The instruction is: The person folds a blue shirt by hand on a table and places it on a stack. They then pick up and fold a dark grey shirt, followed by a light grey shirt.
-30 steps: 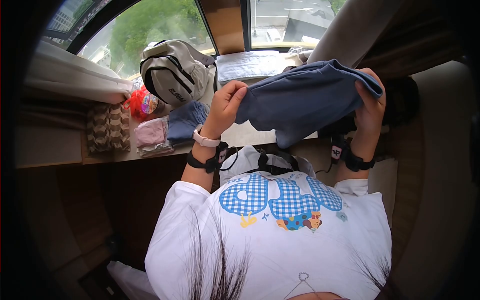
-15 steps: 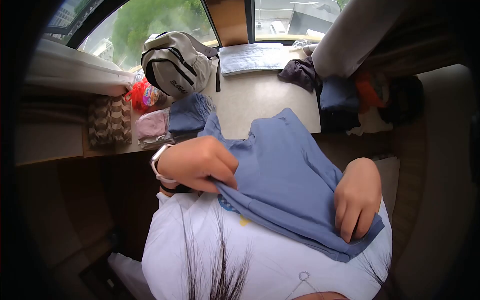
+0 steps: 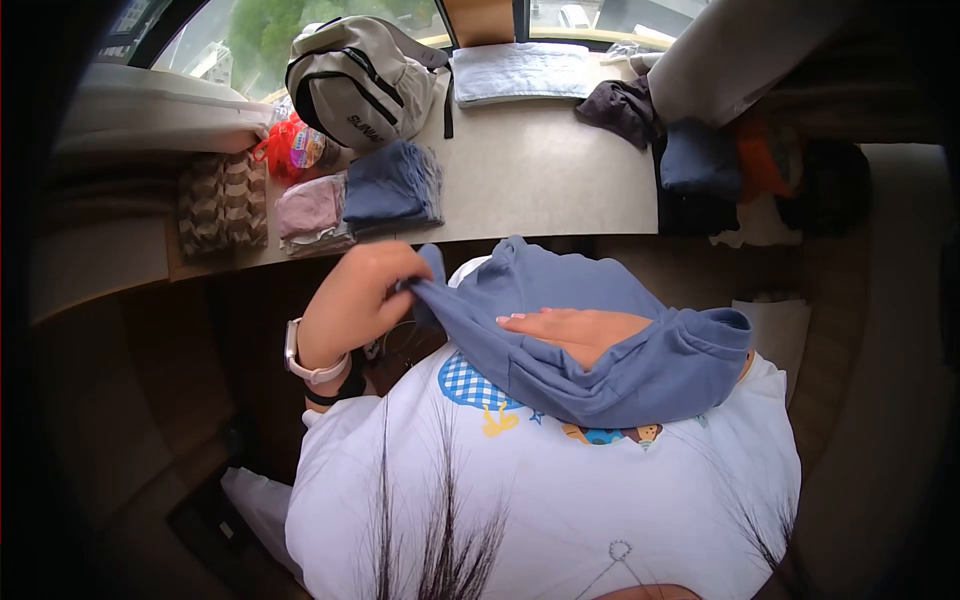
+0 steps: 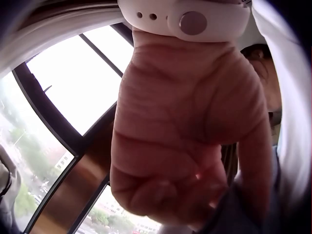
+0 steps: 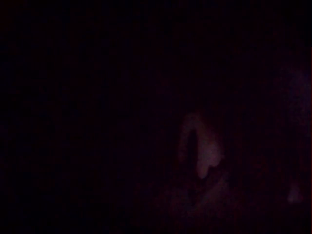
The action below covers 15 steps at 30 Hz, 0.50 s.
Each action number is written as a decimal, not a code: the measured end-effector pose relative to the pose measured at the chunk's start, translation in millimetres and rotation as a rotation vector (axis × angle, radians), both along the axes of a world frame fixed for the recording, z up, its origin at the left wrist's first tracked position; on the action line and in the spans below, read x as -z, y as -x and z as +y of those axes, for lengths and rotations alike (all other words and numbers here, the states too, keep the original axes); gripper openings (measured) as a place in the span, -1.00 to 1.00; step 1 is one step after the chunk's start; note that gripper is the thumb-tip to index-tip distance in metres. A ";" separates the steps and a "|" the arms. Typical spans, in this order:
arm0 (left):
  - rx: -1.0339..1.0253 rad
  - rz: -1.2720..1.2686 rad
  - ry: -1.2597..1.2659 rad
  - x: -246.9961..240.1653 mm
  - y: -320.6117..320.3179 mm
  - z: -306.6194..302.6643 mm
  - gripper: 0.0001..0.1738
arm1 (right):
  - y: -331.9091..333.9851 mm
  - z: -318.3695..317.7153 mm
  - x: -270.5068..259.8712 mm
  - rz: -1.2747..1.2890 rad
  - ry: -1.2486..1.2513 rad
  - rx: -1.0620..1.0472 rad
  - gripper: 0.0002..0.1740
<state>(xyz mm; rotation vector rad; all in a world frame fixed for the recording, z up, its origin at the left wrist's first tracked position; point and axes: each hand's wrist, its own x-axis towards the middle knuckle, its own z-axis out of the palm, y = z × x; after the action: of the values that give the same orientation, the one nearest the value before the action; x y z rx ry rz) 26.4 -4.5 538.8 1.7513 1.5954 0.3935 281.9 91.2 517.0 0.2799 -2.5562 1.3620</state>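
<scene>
A blue-grey garment (image 3: 660,375) hangs bunched in front of the white T-shirt in the head view. My left hand (image 3: 365,290) pinches its left edge; in the left wrist view the fingers of the left hand (image 4: 185,136) curl round dark cloth at the bottom. My right hand (image 3: 580,333) lies inside the garment, its fingers straight and pointing left, the wrist covered by cloth. The right wrist view is almost black, with only a dim patch showing.
On the ledge (image 3: 550,190) stand a pale backpack (image 3: 365,90), a folded white towel (image 3: 520,72), a folded blue stack (image 3: 385,185), a pink packet (image 3: 312,208) and a red bag (image 3: 285,150). Dark clothes (image 3: 620,108) and a folded blue item (image 3: 700,160) lie at the right.
The garment was held up, then lowered across the lap and chest; it is now bunched. My right hand has gone inside it and straightened. The left hand has moved slightly left and up.
</scene>
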 end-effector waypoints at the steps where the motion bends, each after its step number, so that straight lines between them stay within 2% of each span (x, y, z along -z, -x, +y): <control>1: -0.123 -0.018 -0.084 -3.8 -3.1 4.0 -0.77 | 0.8 -1.2 -2.1 -0.009 -0.007 -0.012 -0.69; 2: -0.202 -0.019 -0.168 -7.6 -7.0 9.6 -0.76 | 1.5 -2.0 -3.7 -0.025 -0.006 -0.033 -0.68; 4: -0.171 -0.053 -0.407 -3.4 -15.8 25.8 -0.74 | 1.4 -2.6 -6.8 -0.051 -0.003 -0.064 -0.68; 8: 0.131 -0.294 -0.498 31.4 -53.6 67.1 -0.75 | -3.1 2.5 -11.3 -0.112 0.014 -0.101 -0.67; 10: 0.159 -0.595 -0.374 54.9 -84.9 65.9 -0.78 | -7.0 5.1 -12.4 -0.142 0.030 -0.122 -0.67; 12: 0.106 -0.752 -0.129 68.2 -106.3 54.5 -0.79 | -12.4 6.8 -12.5 -0.178 0.052 -0.127 -0.66; 13: 0.070 -0.678 -0.020 72.9 -107.1 48.6 -0.73 | -14.5 8.4 -12.2 -0.190 0.064 -0.131 -0.66; 15: 0.262 -0.417 0.173 76.7 -97.0 49.1 -0.64 | -18.7 11.7 -12.6 -0.189 0.099 -0.149 -0.65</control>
<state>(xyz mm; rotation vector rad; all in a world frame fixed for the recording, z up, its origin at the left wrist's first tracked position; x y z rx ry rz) 123.4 44.6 462.1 1.5930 1.0602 0.4438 300.5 102.9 529.6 0.3446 -2.6534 1.6363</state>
